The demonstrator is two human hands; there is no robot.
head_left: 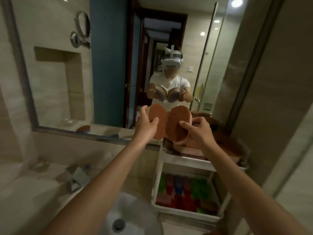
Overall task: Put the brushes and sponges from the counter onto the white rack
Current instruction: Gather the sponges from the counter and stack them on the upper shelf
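A: Status, quick?
B: Both hands are up over the rack (186, 160), top tier. L hand (146, 123): grip curled round L brush (158, 116), thumb on the brown face, fingers behind. R hand (198, 131): grip pinches R brush (177, 119) at its lower edge, thumb in front. Neither grip is slack.
A: Where are the brushes exactly?
B: Both in the air, brown faces toward cam, edges v. close, maybe touching, can't tell. They're just above the pile (228, 146) of brown brushes on the top tier.
A: Step?
B: Prob. set-down on the top tier. Lower tier holds coloured sponges (186, 192).
A: How to do it well?
B: The pile looks full-ish, so lower one at a time. Lay each flat on the pile's middle, not on the rim, or it could slide off toward the sink (128, 209). Loosen the grip only once the brush sits. Keep wrists off the rack posts.
A: Task near done?
B: Prob. not. The mirror (67, 73) shows a reflected brush (83, 128) lying on the bench, so more to fetch.
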